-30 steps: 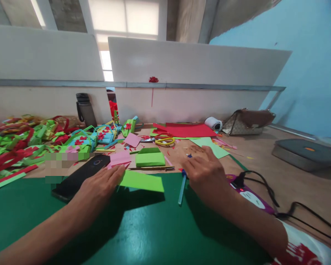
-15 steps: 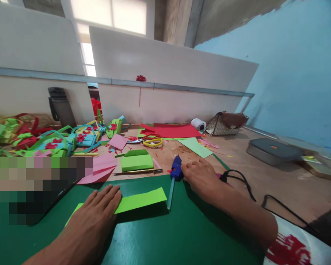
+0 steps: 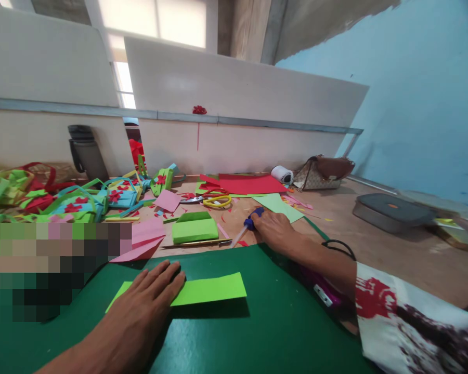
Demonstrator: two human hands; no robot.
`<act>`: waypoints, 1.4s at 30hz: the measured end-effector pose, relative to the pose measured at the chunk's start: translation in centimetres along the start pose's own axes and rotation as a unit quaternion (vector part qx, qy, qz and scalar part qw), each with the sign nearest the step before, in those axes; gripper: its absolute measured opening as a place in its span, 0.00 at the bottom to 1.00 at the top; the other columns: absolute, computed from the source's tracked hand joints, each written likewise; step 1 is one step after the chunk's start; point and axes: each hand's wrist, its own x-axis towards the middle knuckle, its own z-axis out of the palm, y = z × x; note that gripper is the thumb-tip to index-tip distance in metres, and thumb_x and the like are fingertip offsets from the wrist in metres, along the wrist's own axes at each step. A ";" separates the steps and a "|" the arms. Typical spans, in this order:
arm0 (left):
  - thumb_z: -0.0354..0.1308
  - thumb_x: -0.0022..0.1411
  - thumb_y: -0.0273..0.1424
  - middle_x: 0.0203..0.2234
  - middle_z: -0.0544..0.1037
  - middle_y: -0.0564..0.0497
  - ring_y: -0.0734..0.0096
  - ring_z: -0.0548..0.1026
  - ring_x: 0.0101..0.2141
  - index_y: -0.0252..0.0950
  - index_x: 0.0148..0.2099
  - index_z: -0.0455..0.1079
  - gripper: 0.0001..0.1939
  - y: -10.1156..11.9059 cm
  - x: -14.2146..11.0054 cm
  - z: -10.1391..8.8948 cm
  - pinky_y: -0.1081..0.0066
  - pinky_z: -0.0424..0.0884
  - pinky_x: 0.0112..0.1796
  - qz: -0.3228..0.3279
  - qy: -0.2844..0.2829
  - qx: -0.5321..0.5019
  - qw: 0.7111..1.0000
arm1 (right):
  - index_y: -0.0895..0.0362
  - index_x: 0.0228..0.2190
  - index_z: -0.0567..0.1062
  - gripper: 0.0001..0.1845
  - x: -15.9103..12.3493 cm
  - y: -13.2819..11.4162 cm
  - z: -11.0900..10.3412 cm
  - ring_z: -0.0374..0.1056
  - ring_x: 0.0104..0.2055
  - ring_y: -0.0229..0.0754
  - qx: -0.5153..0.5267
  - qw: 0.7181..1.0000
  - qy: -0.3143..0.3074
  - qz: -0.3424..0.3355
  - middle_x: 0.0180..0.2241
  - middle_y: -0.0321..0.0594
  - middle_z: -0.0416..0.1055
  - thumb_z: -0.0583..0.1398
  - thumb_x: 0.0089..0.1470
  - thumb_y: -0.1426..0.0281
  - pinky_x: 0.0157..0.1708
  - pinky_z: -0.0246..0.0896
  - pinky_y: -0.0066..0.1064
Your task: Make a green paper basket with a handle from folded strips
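Note:
My left hand (image 3: 150,296) lies flat, fingers stretched out, on a bright green paper strip (image 3: 214,290) over the green mat (image 3: 214,343). Beyond the mat, my right hand (image 3: 275,228) is closed around a blue glue gun (image 3: 254,218), whose body is mostly hidden by the fingers. A clear glue stick (image 3: 238,237) sticks out of its back toward me. Left of it sit a folded green paper piece (image 3: 195,230) and a thin pointed stick (image 3: 197,243). A light green sheet (image 3: 283,206) lies just behind my right hand.
Yellow-handled scissors (image 3: 217,201), red paper (image 3: 251,184) and pink paper (image 3: 140,239) lie on the brown table. Paper bags with red flowers (image 3: 115,195) crowd the left, near a dark bottle (image 3: 86,153). A purple power strip (image 3: 323,293) lies beneath my right forearm; a handbag (image 3: 323,172) stands behind.
My right hand has closed on the glue gun, which has turned and shifted slightly away from me. The left hand and green strip have slid a little to the right.

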 end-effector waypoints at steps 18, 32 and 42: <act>0.52 0.60 0.25 0.56 0.67 0.42 0.48 0.66 0.54 0.39 0.59 0.61 0.24 0.4 0.7 -0.1 0.46 0.66 0.49 -0.016 -0.037 -0.045 0.998 | 0.61 0.40 0.70 0.10 1.1 -7.1 -3.4 0.71 0.35 0.45 0.137 0.978 0.021 -0.154 0.33 0.46 0.75 0.55 0.54 0.78 0.25 0.55 0.29; 0.52 0.63 0.32 0.53 0.71 0.45 0.57 0.67 0.52 0.38 0.59 0.60 0.22 -0.2 1.1 0.4 0.57 0.67 0.52 0.001 0.029 -0.098 0.995 | 0.58 0.33 0.66 0.09 -4.8 -0.7 -5.2 0.64 0.28 0.37 0.347 0.934 0.000 -0.088 0.28 0.38 0.70 0.50 0.52 0.81 0.26 0.54 0.26; 0.50 0.64 0.38 0.56 0.67 0.47 0.58 0.66 0.54 0.44 0.65 0.45 0.30 -0.2 1.8 1.2 0.59 0.66 0.53 0.012 0.047 -0.119 0.992 | 0.52 0.35 0.71 0.07 -10.1 1.0 -2.3 0.67 0.33 0.39 0.468 0.883 0.024 0.003 0.32 0.33 0.73 0.53 0.56 0.72 0.32 0.58 0.29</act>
